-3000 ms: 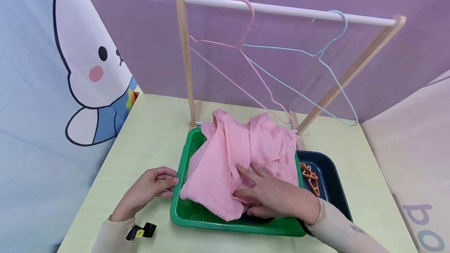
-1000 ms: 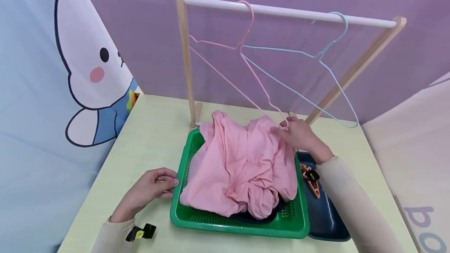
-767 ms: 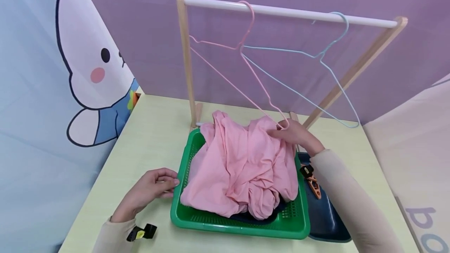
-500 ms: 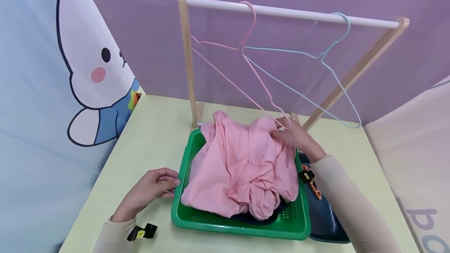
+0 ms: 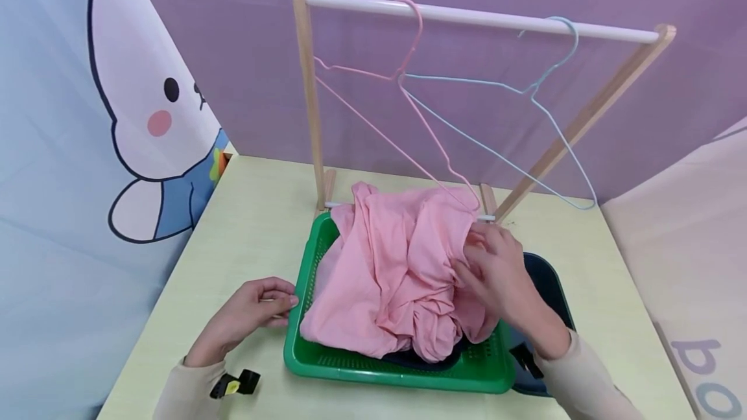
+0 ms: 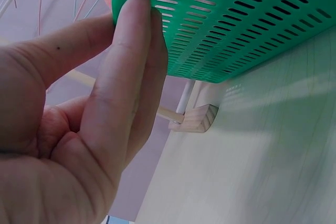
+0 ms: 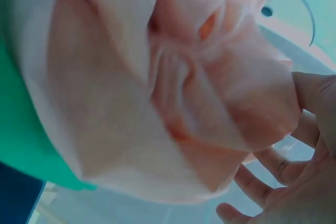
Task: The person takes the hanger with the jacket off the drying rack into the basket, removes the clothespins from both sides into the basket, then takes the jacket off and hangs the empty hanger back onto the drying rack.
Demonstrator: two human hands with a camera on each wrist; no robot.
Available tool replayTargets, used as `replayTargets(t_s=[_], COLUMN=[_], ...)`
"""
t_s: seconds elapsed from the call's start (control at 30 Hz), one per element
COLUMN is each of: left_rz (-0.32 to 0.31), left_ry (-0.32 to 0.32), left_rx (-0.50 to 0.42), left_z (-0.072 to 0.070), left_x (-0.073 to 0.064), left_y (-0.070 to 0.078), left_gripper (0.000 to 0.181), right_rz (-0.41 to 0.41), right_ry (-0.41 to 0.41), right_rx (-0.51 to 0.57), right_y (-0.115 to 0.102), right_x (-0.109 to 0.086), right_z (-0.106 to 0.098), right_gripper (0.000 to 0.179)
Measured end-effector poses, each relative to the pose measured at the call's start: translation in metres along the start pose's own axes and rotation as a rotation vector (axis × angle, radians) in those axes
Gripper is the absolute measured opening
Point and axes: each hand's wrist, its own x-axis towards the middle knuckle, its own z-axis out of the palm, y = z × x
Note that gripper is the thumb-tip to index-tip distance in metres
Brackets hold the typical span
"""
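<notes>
A crumpled pink cloth [image 5: 391,264] lies heaped in the green basket [image 5: 403,378], over something dark navy [image 5: 428,360]. In the head view my left hand [image 5: 259,310] is at the basket's left rim; the left wrist view shows thumb and fingers pinching that rim. My right hand [image 5: 496,271] is at the cloth's right side, over the basket's right edge. Its fingers [image 7: 254,184] are spread and loosely bent in the right wrist view. Two of their tips go behind a fold of the cloth there.
Behind the basket stands a wooden rack with a white bar [image 5: 478,16]. A pink hanger [image 5: 403,73] and a light blue hanger [image 5: 533,86] hang from it, the pink one reaching down over the cloth. A dark blue tray [image 5: 545,284] sits at the right, partly under my right arm.
My right hand went from the cloth's front to its back right corner by the pink hanger, then came down and forward. The cloth's right part has shifted. My left hand stayed put.
</notes>
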Motion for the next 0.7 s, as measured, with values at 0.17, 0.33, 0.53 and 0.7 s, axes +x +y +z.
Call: replayTargets(t_s=[0.17,0.33,0.53,0.7], left_rz=[0.0,0.005,0.005,0.003], left_ry=[0.008,0.012,0.015,0.012], left_rx=[0.004,0.004,0.007,0.012], left_z=[-0.001,-0.001,0.0,0.001], left_x=[0.0,-0.001,-0.001,-0.001], left_y=[0.0,-0.001,0.0,0.001], left_gripper=[0.039,0.04,0.04,0.04], right_rz=[-0.081,-0.137,-0.13,-0.089], right_ry=[0.006,-0.123,-0.251,-0.176], right_rx=[-0.076,-0.068,-0.071,-0.038], right_y=[-0.032,-0.06,-0.075,-0.071], right_x=[-0.011,-0.02,-0.024,-0.02], right_z=[-0.001,0.002,0.005,-0.003], right_gripper=[0.049,0.015,0.009,0.032])
